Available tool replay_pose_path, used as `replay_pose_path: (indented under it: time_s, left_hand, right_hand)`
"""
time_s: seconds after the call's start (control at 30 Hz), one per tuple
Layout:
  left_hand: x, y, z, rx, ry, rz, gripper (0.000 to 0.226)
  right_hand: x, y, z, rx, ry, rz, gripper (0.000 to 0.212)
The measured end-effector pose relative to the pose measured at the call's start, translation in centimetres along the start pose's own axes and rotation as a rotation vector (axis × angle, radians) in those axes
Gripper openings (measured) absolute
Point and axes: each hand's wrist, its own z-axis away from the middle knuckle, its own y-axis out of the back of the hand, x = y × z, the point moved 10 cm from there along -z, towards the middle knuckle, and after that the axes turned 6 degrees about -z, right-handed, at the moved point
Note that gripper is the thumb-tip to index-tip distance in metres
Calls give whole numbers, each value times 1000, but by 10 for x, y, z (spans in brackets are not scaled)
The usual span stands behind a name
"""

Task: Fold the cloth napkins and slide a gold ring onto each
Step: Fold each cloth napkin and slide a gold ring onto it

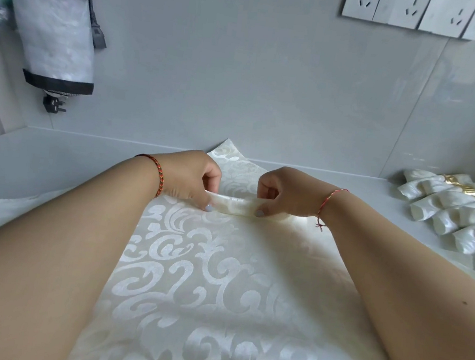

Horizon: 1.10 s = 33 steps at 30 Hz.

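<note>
The left hand [192, 179] pinches the left end of a narrow raised fold [235, 204] in the cream damask napkin [212, 289], thumb beneath and fingers curled over the top. The fold is the reference for what follows. Its long axis runs left to right across the napkin, level with both hands, and it stands proud of the flat cloth. On the near side of the fold, the greater part of the napkin lies spread flat between the forearms. On the far side, one pointed corner [227, 146] reaches the base of the wall. The right hand [283, 192] pinches the fold's right end in the same manner, thumb and fingers closed on the cloth. Both hands sit equally close to the fold, one at each end. In my judgement, the next pleat or roll calls for both to travel together, square to that axis. Well to the right of the fold lie finished napkins [451, 216] carrying gold rings [463, 186].
</note>
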Motion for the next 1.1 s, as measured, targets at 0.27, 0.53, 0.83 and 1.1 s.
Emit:
replay_pose_path:
  time_s: [0.27, 0.53, 0.83, 1.1]
  left_hand:
    - [13, -7, 5, -130, 25, -236, 19]
    - [9, -16, 9, -308, 100, -181, 18]
    - [3, -15, 7, -260, 87, -237, 36]
    - [2, -14, 15, -260, 128, -258, 21]
  right_hand:
    - [-32, -8, 7, -115, 26, 340, 25]
    - [-29, -3, 15, -196, -65, 294, 15]
    - [5, -12, 11, -232, -136, 193, 30]
    - [-2, -15, 15, -286, -167, 275, 25]
